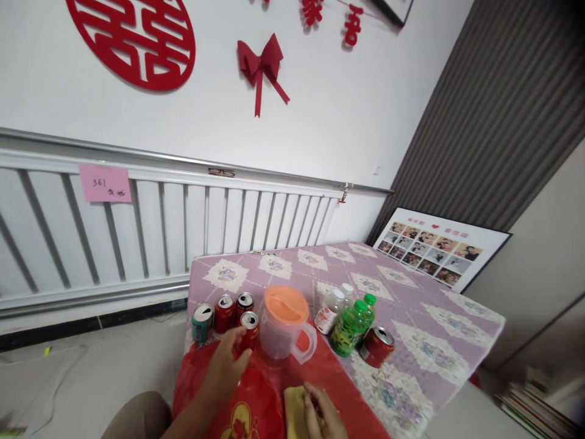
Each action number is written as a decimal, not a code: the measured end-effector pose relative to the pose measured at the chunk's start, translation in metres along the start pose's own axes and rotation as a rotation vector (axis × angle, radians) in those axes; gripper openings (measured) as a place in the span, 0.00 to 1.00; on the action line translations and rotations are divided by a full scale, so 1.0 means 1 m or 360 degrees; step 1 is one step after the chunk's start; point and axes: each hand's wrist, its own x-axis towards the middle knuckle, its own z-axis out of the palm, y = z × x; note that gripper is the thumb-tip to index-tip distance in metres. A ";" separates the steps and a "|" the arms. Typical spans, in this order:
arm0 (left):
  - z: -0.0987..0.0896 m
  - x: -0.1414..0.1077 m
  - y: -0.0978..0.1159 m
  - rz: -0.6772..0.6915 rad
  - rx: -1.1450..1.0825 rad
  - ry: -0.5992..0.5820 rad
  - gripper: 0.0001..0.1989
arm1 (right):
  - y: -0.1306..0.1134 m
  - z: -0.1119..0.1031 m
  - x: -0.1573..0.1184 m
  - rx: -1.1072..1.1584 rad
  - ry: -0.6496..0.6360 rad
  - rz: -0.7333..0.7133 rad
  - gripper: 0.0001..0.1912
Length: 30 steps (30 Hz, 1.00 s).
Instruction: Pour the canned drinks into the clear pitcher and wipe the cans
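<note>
My left hand [228,361] reaches to the front red can [250,329], its fingers beside the can and the thumb spread apart; I see no firm grip, and touch is hard to tell. Two more dark red cans, one on the left [224,314] and one behind [244,303], stand close by, with a green can [202,323] at the end. My right hand [322,413] is closed on a yellow cloth [296,410] at the front of the table. Between and beyond the hands stands a clear plastic pitcher [275,341] with an orange lid [286,305].
A red tray [256,390] with a yellow print lies on a red cloth [365,417] in front. Right of the pitcher are green-capped bottles [348,329], white-capped bottles [326,314] and a tilted red can [377,349]. A radiator [260,216] runs behind the table [429,299].
</note>
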 end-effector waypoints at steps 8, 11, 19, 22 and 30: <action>0.006 0.038 -0.042 -0.0075 0.0102 0.0078 0.31 | 0.001 0.024 -0.004 -0.0445 -0.0187 -0.0371 0.12; 0.015 0.042 -0.049 -0.0109 0.0155 0.0056 0.32 | 0.000 0.021 -0.006 -0.0476 -0.0190 -0.0377 0.10; 0.025 0.049 -0.054 -0.0212 0.0265 -0.0050 0.35 | -0.001 0.025 -0.010 -0.0488 -0.0181 -0.0346 0.09; 0.025 0.049 -0.051 -0.0232 0.0282 -0.0075 0.34 | -0.001 0.025 -0.010 -0.0468 -0.0180 -0.0336 0.09; 0.022 0.045 -0.040 -0.0257 0.0186 -0.0080 0.32 | -0.002 0.022 -0.010 -0.0420 -0.0161 -0.0305 0.08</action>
